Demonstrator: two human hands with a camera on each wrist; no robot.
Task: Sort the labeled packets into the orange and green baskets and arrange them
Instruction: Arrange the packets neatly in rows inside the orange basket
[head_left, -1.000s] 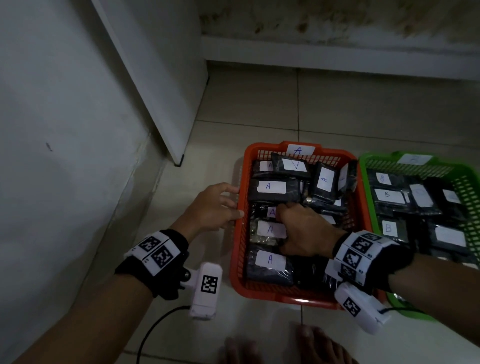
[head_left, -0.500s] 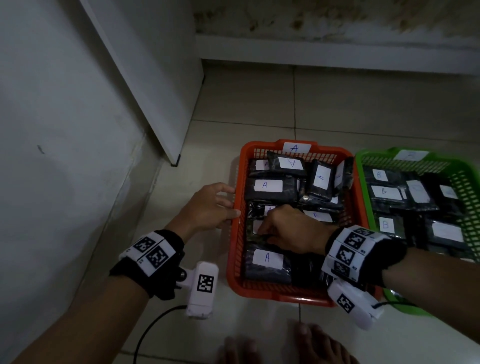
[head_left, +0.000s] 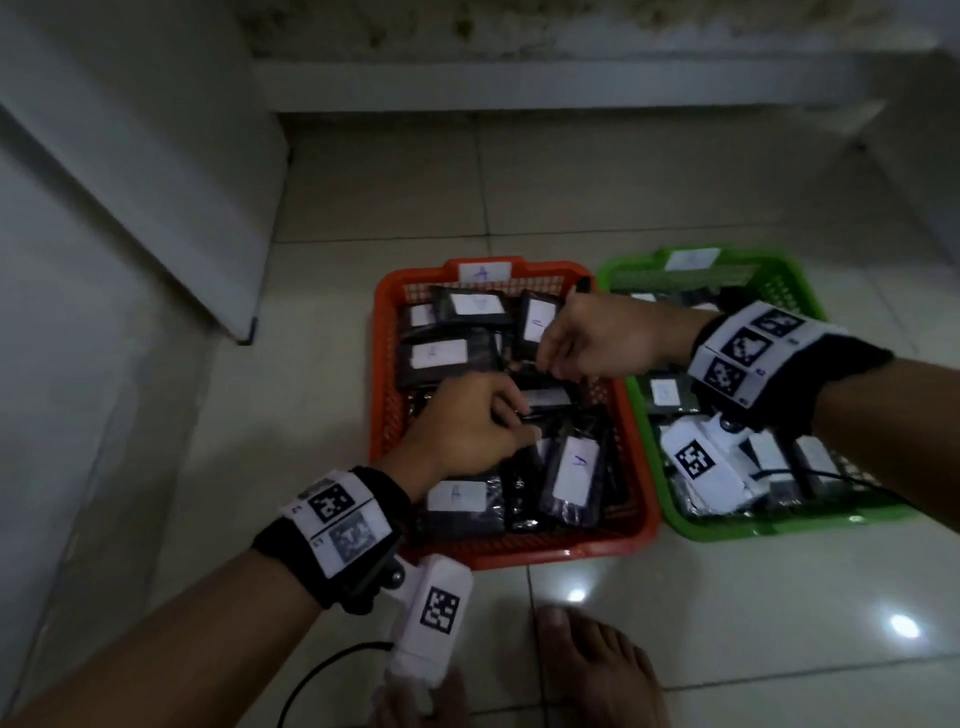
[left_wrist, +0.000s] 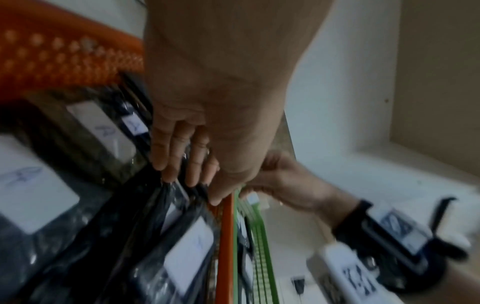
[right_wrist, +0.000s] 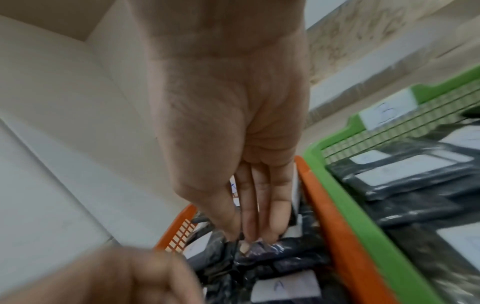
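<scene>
An orange basket (head_left: 383, 364) marked A holds several dark packets with white A labels, such as the upright one (head_left: 574, 470) at its front. To its right, a green basket (head_left: 753, 527) holds dark B packets (head_left: 665, 392). In the orange basket's middle, my left hand (head_left: 522, 421) curls its fingers round the edge of a dark packet (head_left: 550, 399). The left wrist view shows thumb and fingers (left_wrist: 182, 164) pinching black film. My right hand (head_left: 545, 364) reaches in from the right. Its fingertips (right_wrist: 254, 236) and thumb pinch a dark packet's top edge (right_wrist: 262, 245).
The baskets stand side by side on a pale tiled floor. A white door panel's corner (head_left: 244, 332) is to the left and a raised ledge (head_left: 571, 88) runs along the back. My bare foot (head_left: 592, 670) and a black cable (head_left: 322, 675) lie just in front of the orange basket.
My left hand left the orange basket's left rim and moved into its middle. My right hand shifted from the near-left packets toward the back right. The head view moved closer.
</scene>
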